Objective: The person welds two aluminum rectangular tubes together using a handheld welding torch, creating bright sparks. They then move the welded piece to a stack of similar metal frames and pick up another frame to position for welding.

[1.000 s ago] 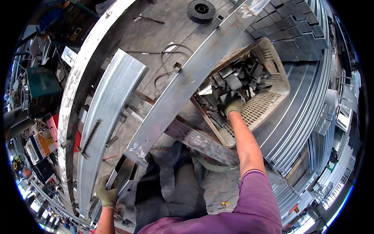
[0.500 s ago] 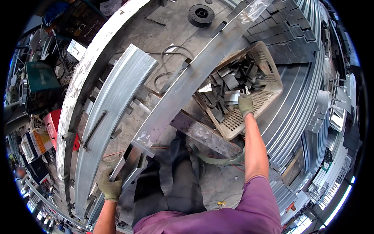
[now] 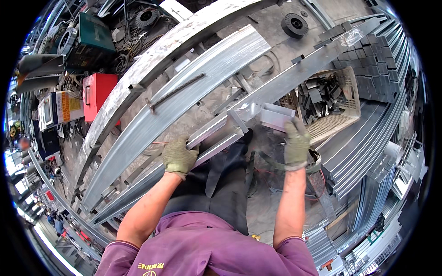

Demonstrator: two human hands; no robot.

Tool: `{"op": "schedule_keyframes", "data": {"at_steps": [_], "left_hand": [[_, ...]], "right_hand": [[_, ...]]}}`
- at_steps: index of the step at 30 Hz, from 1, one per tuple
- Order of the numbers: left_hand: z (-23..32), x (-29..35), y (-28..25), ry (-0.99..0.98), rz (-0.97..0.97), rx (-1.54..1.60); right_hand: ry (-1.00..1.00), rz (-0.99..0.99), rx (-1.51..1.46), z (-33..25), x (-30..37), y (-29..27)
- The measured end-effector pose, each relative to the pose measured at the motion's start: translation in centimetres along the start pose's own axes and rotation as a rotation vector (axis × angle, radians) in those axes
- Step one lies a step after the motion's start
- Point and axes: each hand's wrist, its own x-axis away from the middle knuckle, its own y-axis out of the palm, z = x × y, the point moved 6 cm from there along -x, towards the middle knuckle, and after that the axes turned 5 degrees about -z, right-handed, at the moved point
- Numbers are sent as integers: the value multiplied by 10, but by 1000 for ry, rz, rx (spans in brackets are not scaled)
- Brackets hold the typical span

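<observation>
In my right hand [image 3: 297,143], pinched at its edge, is a short bent metal channel piece [image 3: 277,116], lifted clear of the crate and held close to a long steel beam [image 3: 287,87]. My left hand [image 3: 180,155] is closed over the upper edge of a galvanized steel channel [image 3: 214,153], whose open side faces up. A small crosspiece [image 3: 237,121] stands across that channel, to the right of my left hand. Both hands wear greenish work gloves, and my left fingertips are partly hidden by the channel wall.
A beige plastic crate [image 3: 353,92] at the right holds several metal offcuts. Long metal profiles [image 3: 354,133] are stacked beyond it. Leftward lie a wide channel [image 3: 221,60] bearing a rusty rod-like tool [image 3: 177,93], a curved white beam [image 3: 152,60] and a red box [image 3: 101,96]. A black spool [image 3: 294,25] stands far off.
My right hand has come out of the crate toward the beam, bringing the short channel piece. My left hand has slid up along the steel channel. The whole view has turned.
</observation>
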Motion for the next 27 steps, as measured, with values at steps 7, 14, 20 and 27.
{"op": "schedule_keyframes", "data": {"at_steps": [7,14,20,27], "left_hand": [[6,5,-10,20,-5,33],[2,3,-4,26,-47,23],[-2,1,0,49,-95,49],[8,-11,-12,97,-332,54]], "right_hand": [[-269,-74,626,-4,35,109],[-368,-185,865,12,40,142],[-218,-264,847,8,30,141],[-45,-410,562,28,10,124]]}}
